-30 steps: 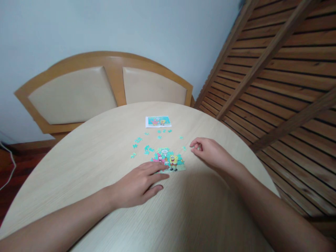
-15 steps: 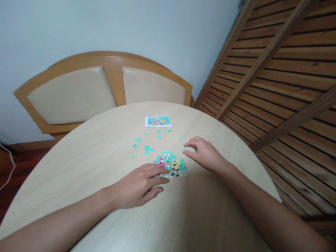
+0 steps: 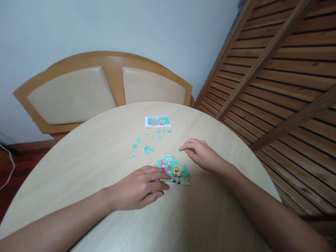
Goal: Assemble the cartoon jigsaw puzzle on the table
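A partly assembled jigsaw puzzle (image 3: 177, 171) with cartoon figures lies on the table in front of me. My left hand (image 3: 147, 185) rests flat with its fingers spread over the puzzle's lower left part, hiding some of it. Just beyond the puzzle's upper right edge, my right hand (image 3: 201, 154) has index finger and thumb drawn together at a small teal puzzle piece (image 3: 181, 152). The fingers partly cover that piece, which is apart from the assembled puzzle.
Several loose teal pieces (image 3: 146, 149) lie left of and beyond the puzzle. A picture card (image 3: 159, 121) showing the same figures is behind them. The round table (image 3: 91, 150) borders a padded chair back (image 3: 112, 63) and slatted wood (image 3: 288, 77) at right.
The assembled puzzle has slid slightly toward me and to the right under my left hand. My right hand's fingers have closed together, and the piece there has shifted a little left and nearer.
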`<state>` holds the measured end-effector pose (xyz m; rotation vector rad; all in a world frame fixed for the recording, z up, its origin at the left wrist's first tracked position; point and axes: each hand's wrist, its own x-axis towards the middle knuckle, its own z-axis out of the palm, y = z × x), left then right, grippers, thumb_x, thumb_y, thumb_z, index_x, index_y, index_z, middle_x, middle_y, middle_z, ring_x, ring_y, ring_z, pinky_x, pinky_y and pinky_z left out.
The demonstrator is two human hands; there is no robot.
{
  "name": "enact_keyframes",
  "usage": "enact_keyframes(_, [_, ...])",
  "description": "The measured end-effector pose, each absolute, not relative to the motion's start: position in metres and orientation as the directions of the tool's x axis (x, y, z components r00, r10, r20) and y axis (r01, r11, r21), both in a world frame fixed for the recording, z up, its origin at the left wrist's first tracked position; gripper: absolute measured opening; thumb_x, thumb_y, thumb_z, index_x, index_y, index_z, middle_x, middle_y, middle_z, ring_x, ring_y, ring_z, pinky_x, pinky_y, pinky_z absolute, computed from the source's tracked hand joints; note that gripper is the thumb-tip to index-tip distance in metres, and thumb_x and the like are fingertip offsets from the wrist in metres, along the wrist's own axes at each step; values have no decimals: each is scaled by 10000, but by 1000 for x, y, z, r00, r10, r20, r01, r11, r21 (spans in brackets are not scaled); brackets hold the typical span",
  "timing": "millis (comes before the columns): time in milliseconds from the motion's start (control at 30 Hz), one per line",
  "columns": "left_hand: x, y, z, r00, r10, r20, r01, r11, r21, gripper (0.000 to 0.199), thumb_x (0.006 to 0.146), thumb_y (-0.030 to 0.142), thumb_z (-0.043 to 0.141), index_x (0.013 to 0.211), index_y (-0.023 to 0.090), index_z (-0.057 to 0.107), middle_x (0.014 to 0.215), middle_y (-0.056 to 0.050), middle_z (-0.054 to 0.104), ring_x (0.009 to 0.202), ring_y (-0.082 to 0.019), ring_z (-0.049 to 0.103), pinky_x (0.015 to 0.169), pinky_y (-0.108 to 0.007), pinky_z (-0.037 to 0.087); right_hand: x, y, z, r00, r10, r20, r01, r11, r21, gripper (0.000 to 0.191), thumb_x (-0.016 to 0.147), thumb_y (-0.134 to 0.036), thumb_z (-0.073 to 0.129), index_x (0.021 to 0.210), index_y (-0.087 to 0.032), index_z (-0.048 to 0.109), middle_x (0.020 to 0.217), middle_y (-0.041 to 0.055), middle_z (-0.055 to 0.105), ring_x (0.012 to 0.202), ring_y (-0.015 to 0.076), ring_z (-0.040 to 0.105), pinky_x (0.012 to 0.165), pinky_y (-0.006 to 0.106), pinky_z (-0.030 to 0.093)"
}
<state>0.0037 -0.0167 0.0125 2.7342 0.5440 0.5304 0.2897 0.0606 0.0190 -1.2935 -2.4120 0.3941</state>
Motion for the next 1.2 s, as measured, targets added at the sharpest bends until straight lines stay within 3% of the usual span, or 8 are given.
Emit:
enact_keyframes(200, [4,-17,13,863,413,290,303,-884,356,237,1017,231,517,1211,220,653,1337,-81,655,1260,-228,601,1125,-429,458,293,67,7,-382,892,243,823,448,-350,282,980,-267,507,1183,-218,696,1230,96,709,1162,278,604,1003,455,425])
enact_keyframes(367, [4,-17,13,863,412,291,305,-886,350,237,1019,231,511,1208,218,654,1323,-88,661,1244,-231,609,1114,-436,466,289,73,-6,-412,884,220,842,462,-279,455,1014,-305,402,1439,-212,533,1515,110,523,1393,328,426,1105,534,336])
enact_keyframes(533, [4,-17,13,865,410,289,306,-888,344,233,1018,230,515,1204,210,652,1331,-92,655,1248,-233,605,1109,-438,469,287,75,-11,-454,874,173,827,486,-283,504,1024,-294,346,1506,-179,439,1533,137,496,1463,315,345,1149,545,279])
enact_keyframes(733, [4,-16,13,866,409,288,305,-888,344,234,1018,229,514,1206,210,651,1323,-91,657,1245,-231,605,1112,-436,465,292,73,-4,-491,838,237,772,545,-328,431,1014,-212,358,1406,-208,537,1437,101,598,1409,270,422,1123,486,307])
enact_keyframes(900, [4,-16,12,870,398,292,297,-894,336,235,1018,229,513,1206,200,651,1322,-98,657,1247,-241,603,1102,-444,473,290,70,8,-392,875,285,820,473,-323,139,916,-320,630,978,-226,712,1078,66,740,1120,286,602,975,454,396])
enact_keyframes(967, [4,-16,11,871,397,291,297,-895,332,235,1018,231,514,1207,193,651,1323,-100,656,1247,-244,603,1102,-446,472,288,67,12,-355,894,272,845,432,-316,157,860,-386,716,865,-229,711,993,53,738,1061,292,611,927,445,407])
enact_keyframes(1067, [4,-16,11,870,400,288,300,-893,335,233,1020,233,516,1207,195,650,1325,-99,654,1251,-241,600,1105,-438,469,286,62,14,-347,910,226,860,405,-310,205,809,-426,777,824,-232,715,975,55,733,1048,303,608,896,440,410])
enact_keyframes(1200, [4,-16,12,870,394,295,291,-895,337,230,1020,227,514,1204,199,649,1326,-98,651,1258,-237,593,1107,-434,465,283,60,12,-357,914,195,845,405,-349,152,811,-360,779,869,-232,721,1005,57,734,1076,300,602,924,442,409])
